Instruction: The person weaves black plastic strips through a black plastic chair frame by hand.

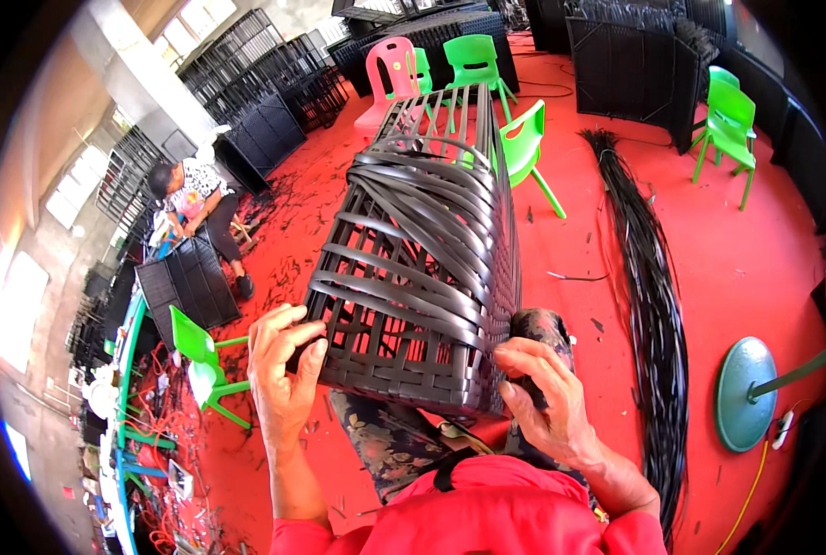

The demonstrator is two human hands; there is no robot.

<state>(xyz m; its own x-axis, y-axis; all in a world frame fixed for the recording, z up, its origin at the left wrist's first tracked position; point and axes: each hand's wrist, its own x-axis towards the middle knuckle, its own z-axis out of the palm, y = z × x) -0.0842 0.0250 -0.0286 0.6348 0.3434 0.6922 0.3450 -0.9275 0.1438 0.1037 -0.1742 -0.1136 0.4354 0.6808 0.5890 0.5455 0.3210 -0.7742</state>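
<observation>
A tall black rattan basket frame is tilted across my lap, its near end closely woven and its far end bare slats. Loose flat black strips wind over its upper face in a crossing bundle. At the near left corner, my left hand has bent fingers and a thumb on the frame's edge. My right hand is at the near right corner, fingers curled against the weave with the thumb just below. Whether a thin strip lies between the right fingertips is hidden.
A long bundle of black strips lies on the red floor to the right, beside a round green stand base. Green chairs and a pink chair stand beyond. At left, a seated person bends over a black woven panel.
</observation>
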